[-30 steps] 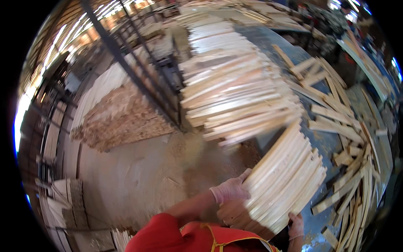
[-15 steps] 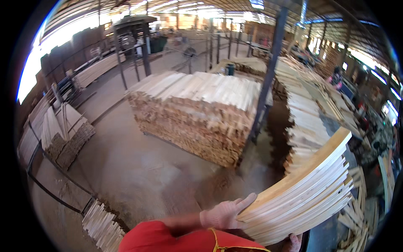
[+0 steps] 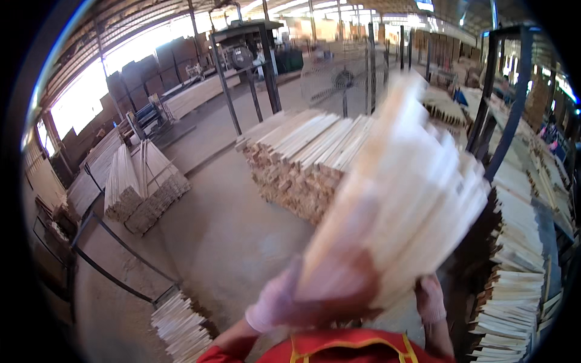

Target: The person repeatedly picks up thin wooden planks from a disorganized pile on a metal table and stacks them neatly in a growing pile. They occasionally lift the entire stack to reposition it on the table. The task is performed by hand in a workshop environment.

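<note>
A thick bundle of pale wooden strips (image 3: 405, 193) is held up in front of me, tilted, its far ends pointing up and away. My left hand (image 3: 275, 302), in a light glove, grips the bundle's near left side, fingers partly smeared by motion. On the right near edge, my right hand (image 3: 431, 299), gloved too, is closed against the strips. Part of a large stack of wooden strips (image 3: 296, 181) on the floor is hidden behind the bundle.
To the left lies a lower stack of boards (image 3: 148, 193), with a dark metal frame (image 3: 112, 266) nearer to me. Short strips (image 3: 181, 327) lie at lower left. Along the right runs a row of strips (image 3: 511, 290) beside a dark post (image 3: 511, 115). A caged fan (image 3: 344, 78) stands farther back.
The bundle has swung from the right toward the middle and now points upward. Both hands moved with it, still holding. My view has turned to the right.
</note>
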The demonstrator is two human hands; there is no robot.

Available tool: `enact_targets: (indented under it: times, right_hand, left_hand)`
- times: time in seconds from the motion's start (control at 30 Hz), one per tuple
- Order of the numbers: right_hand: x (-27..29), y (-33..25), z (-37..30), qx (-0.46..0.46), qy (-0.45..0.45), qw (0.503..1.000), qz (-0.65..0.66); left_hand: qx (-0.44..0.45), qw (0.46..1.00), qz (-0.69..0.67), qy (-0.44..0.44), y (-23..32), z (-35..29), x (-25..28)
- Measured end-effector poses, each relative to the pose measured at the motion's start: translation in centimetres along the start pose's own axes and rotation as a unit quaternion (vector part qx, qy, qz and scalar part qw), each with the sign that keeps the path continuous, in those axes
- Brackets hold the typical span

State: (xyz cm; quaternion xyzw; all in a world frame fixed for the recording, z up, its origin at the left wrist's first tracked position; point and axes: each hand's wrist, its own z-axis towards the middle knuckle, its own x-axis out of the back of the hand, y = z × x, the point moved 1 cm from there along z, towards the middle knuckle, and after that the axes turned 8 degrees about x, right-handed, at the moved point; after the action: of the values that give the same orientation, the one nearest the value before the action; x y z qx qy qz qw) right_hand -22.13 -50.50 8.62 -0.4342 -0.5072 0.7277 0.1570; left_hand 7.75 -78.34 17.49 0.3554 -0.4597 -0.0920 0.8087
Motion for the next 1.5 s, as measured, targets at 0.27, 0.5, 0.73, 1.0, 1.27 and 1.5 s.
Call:
enact_targets:
  times: [0.27, 0.5, 0.73, 1.0, 1.27, 1.5]
  right_hand:
    - [-19.0, 5.0, 23.9, -0.138, -0.187, 0.970, -0.074]
    - [-33.8, 9.4, 43.6, -0.090, -0.228, 0.967, -0.075]
    - [-30.9, 11.6, 60.0, -0.134, -0.138, 0.854, -0.483]
    - [-25.4, 3.6, 51.9, -0.070, -0.128, 0.726, -0.672]
    - [-21.9, 3.0, 37.3, 0.017, 0.074, 0.881, -0.467]
    - [-18.7, 3.6, 21.6, -0.016, 0.149, 0.846, -0.512]
  left_hand:
    - [0.165, 0.954, -0.204, 0.142, -7.7, 13.4, 14.9]
    - [0.159, 0.958, -0.224, 0.079, -22.7, 33.2, 26.4]
    - [0.229, 0.902, -0.347, -0.113, -39.5, 59.1, 19.4]
    - [0.295, 0.940, 0.057, -0.160, -49.5, 66.2, 7.3]
    - [-0.258, 0.944, 0.201, -0.051, -29.1, 71.5, -5.0]
    - [-0.173, 0.915, 0.281, -0.231, -27.7, 73.4, -16.1]
